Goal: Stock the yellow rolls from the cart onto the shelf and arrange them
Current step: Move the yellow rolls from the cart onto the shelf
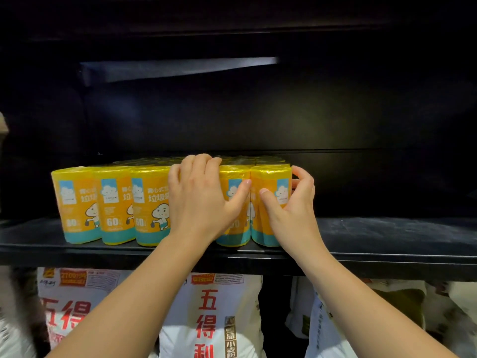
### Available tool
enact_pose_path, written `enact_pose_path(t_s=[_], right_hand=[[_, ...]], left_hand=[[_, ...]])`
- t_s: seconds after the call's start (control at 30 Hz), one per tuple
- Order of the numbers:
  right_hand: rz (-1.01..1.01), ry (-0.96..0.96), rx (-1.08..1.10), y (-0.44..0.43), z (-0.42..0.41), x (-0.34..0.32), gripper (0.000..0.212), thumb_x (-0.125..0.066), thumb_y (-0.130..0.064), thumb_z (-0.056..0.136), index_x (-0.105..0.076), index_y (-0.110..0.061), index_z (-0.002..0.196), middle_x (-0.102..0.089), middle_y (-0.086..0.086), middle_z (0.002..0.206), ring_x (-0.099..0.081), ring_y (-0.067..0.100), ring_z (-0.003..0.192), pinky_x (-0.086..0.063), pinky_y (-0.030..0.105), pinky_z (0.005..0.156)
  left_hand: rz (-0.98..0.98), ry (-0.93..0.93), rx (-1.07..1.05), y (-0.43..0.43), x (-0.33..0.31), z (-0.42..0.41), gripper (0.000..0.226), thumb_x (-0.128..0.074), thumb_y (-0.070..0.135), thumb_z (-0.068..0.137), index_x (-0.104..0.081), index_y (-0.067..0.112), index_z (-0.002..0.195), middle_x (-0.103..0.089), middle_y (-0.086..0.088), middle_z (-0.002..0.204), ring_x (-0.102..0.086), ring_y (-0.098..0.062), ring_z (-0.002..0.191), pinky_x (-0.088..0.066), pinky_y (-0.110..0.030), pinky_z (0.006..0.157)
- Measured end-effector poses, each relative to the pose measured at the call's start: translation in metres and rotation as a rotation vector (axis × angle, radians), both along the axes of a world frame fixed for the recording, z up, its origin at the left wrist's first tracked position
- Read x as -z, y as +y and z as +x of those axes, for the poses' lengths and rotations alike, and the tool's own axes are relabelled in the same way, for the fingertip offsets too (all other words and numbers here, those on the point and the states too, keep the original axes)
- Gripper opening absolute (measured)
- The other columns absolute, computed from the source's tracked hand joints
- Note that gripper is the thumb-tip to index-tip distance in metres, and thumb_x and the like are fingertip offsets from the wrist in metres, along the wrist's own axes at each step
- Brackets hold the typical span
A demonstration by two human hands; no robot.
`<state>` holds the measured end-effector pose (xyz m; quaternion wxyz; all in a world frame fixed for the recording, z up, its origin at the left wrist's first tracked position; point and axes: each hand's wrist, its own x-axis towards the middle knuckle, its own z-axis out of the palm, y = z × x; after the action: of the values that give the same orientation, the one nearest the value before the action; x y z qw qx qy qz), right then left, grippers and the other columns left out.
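Currently both hands are on the front row of yellow rolls [111,205] on the dark shelf [387,236]. The rolls stand upright, side by side, touching, with more rows behind. Left hand [204,195] lies over a roll mid-row — fingers curled over its top, thumb spread onto the next roll to the right, so a loose cover and not a closed grip. Right hand [291,202] cups the rightmost roll [269,182] — thumb on its front label, fingers wrapped round its right side, clamped on it. That roll stands on the shelf, touching its neighbour. Below the shelf: white flour bags [219,319] with red print.
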<state>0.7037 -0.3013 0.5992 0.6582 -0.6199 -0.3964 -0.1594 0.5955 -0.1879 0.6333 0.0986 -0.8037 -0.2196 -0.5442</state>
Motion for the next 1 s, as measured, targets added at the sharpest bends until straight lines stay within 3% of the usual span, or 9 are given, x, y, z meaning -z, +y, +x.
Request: enact_pose_path(t_s=[0.1, 0.23, 0.3, 0.43, 0.53, 0.63, 0.73, 0.9, 1.0], right_hand=[[0.073, -0.054, 0.053, -0.006, -0.007, -0.001, 0.076, -0.063, -0.048, 0.078, -0.029, -0.027, 0.143, -0.035, -0.009, 0.130, -0.044, 0.010, 0.125, -0.049, 0.035, 0.101], [0.231, -0.245, 0.091, -0.017, -0.023, 0.002, 0.059, -0.069, -0.027, 0.084, -0.042, -0.009, 0.134, -0.042, 0.002, 0.128, -0.045, -0.004, 0.117, -0.040, 0.004, 0.088], [0.259, -0.330, 0.084, -0.019, -0.032, 0.005, 0.055, -0.066, -0.030, 0.084, -0.047, -0.004, 0.128, -0.047, 0.006, 0.125, -0.049, 0.009, 0.117, -0.041, 0.009, 0.091], [0.275, -0.451, 0.046, -0.015, -0.057, 0.017, 0.049, -0.063, -0.032, 0.081, -0.049, -0.008, 0.121, -0.048, 0.000, 0.120, -0.053, 0.022, 0.111, -0.049, 0.045, 0.089], [0.290, -0.469, -0.029, -0.007, -0.079, 0.029, 0.045, -0.062, -0.028, 0.079, -0.049, -0.010, 0.118, -0.049, 0.000, 0.116, -0.052, 0.020, 0.108, -0.046, 0.038, 0.090], [0.262, -0.415, -0.145, 0.006, -0.104, 0.046, 0.042, -0.061, -0.024, 0.078, -0.053, -0.003, 0.114, -0.051, 0.004, 0.112, -0.052, 0.018, 0.106, -0.041, 0.026, 0.091], [0.192, -0.348, -0.284, 0.028, -0.134, 0.069, 0.040, -0.059, -0.024, 0.078, -0.054, -0.001, 0.110, -0.052, 0.004, 0.108, -0.053, 0.018, 0.103, -0.040, 0.022, 0.089], [0.034, -0.257, -0.434, 0.072, -0.192, 0.120, 0.035, -0.059, -0.027, 0.078, -0.055, -0.010, 0.108, -0.054, 0.001, 0.104, -0.053, 0.012, 0.098, -0.040, 0.014, 0.085], [-0.107, -0.188, -0.524, 0.102, -0.233, 0.154, 0.037, -0.061, -0.030, 0.078, -0.051, -0.020, 0.112, -0.053, -0.003, 0.106, -0.055, 0.010, 0.100, -0.043, 0.012, 0.082]], left_hand=[[0.009, -0.083, 0.147, -0.006, 0.002, -0.012, 0.061, -0.047, 0.057, 0.085, -0.058, 0.011, 0.123, -0.059, -0.005, 0.123, -0.049, -0.023, 0.122, -0.039, -0.039, 0.100], [0.025, -0.164, 0.262, -0.014, 0.010, -0.032, 0.047, -0.055, 0.045, 0.085, -0.060, 0.010, 0.116, -0.058, -0.005, 0.120, -0.049, -0.022, 0.120, -0.041, -0.038, 0.099], [0.024, -0.185, 0.287, -0.017, 0.015, -0.042, 0.041, -0.056, 0.040, 0.086, -0.060, 0.010, 0.112, -0.058, -0.005, 0.116, -0.051, -0.023, 0.115, -0.042, -0.038, 0.096], [-0.033, -0.217, 0.332, -0.022, 0.025, -0.063, 0.035, -0.055, 0.037, 0.085, -0.061, 0.009, 0.107, -0.058, -0.003, 0.107, -0.050, -0.019, 0.104, -0.040, -0.030, 0.089], [-0.087, -0.198, 0.345, -0.018, 0.036, -0.084, 0.034, -0.056, 0.034, 0.086, -0.061, 0.009, 0.108, -0.058, -0.001, 0.106, -0.052, -0.018, 0.103, -0.043, -0.031, 0.090], [-0.142, -0.191, 0.355, -0.006, 0.052, -0.114, 0.033, -0.057, 0.033, 0.085, -0.060, 0.010, 0.108, -0.057, 0.003, 0.105, -0.052, -0.012, 0.101, -0.040, -0.019, 0.087], [-0.204, -0.170, 0.324, 0.011, 0.078, -0.152, 0.034, -0.058, 0.034, 0.083, -0.058, 0.013, 0.110, -0.057, 0.006, 0.104, -0.053, -0.010, 0.100, -0.037, -0.014, 0.086], [-0.351, -0.135, 0.206, 0.048, 0.131, -0.230, 0.032, -0.058, 0.034, 0.083, -0.058, 0.016, 0.109, -0.056, 0.009, 0.101, -0.056, -0.010, 0.095, -0.045, -0.025, 0.081], [-0.430, -0.082, 0.125, 0.068, 0.164, -0.282, 0.032, -0.058, 0.035, 0.083, -0.058, 0.019, 0.111, -0.056, 0.011, 0.102, -0.055, -0.005, 0.099, -0.045, -0.019, 0.083]])
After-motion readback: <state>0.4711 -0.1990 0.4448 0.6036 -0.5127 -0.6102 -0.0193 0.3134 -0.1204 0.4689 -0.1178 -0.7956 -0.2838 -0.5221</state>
